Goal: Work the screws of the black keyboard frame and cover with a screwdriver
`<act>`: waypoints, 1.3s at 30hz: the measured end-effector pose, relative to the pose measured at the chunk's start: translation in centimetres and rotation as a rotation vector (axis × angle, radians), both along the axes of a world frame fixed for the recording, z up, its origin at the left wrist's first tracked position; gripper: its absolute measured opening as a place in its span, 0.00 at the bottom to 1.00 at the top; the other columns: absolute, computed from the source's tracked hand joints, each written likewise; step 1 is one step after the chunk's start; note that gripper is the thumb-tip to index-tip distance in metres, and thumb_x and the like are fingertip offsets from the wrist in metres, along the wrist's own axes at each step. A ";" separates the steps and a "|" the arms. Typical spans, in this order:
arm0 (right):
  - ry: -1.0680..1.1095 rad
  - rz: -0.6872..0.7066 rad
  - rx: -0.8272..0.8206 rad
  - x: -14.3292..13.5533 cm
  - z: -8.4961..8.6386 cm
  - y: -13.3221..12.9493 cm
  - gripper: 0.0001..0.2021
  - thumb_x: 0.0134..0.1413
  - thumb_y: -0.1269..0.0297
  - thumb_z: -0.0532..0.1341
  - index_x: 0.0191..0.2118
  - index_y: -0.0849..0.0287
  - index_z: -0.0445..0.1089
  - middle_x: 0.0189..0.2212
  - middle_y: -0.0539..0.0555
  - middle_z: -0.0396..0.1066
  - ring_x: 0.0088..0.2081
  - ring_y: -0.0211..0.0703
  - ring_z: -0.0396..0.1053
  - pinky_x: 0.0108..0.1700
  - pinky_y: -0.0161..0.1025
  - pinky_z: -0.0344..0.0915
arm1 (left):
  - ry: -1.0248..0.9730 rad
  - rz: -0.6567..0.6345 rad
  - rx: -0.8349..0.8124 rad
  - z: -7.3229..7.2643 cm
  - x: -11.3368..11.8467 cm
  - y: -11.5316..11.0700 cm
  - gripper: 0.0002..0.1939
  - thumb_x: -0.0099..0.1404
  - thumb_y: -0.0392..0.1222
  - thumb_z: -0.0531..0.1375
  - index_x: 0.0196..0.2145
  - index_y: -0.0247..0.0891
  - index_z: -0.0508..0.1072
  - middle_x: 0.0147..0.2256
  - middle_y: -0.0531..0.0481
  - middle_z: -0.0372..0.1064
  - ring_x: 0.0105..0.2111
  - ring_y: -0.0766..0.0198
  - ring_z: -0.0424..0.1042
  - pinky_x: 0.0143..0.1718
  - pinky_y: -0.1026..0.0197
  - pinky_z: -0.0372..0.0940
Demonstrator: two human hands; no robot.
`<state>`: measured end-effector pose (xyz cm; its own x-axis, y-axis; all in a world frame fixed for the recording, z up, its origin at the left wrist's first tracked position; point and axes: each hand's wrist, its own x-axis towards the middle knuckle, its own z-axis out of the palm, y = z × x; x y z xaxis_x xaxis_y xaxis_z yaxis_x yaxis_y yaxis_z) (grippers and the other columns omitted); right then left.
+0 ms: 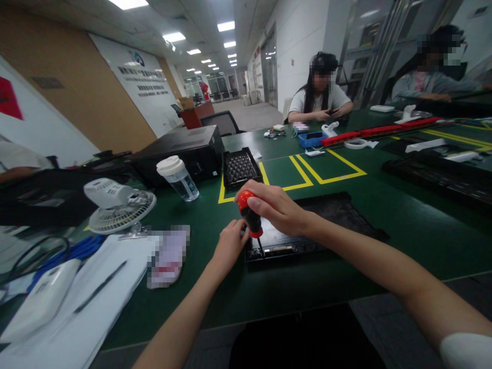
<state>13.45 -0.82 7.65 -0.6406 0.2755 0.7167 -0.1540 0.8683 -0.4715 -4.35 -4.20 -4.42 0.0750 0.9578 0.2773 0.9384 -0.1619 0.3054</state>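
Note:
My right hand [274, 207] is wrapped round the red-and-black handle of a screwdriver [253, 220]. The screwdriver stands nearly upright, its tip at the near left corner of a flat black plastic panel [338, 215] lying on the table. A slim metallic strip [279, 251] sits along the panel's near edge, beside the tip. At the panel's left edge is my left hand [230, 241], its fingers bent and closed on that edge; the fingertips are partly hidden. Part of the panel's surface looks pale and shiny beneath my right hand.
Behind the panel, a black tray with a bumpy surface [241, 168] lies within yellow tape on the green table [215, 302]. A clear bottle [179, 179], white fan [119, 205], phone [169, 256] and papers [88, 302] are leftward. Other people sit across the table.

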 end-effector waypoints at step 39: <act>-0.034 -0.038 -0.130 0.4 0.1 0.2 0.13 0.58 0.55 0.56 0.34 0.62 0.60 0.22 0.45 0.55 0.23 0.29 0.51 0.25 0.30 0.50 | -0.042 -0.005 -0.002 0.6 0.3 -0.3 0.07 0.62 0.37 0.56 0.38 0.36 0.70 0.35 0.46 0.69 0.34 0.59 0.71 0.36 0.61 0.65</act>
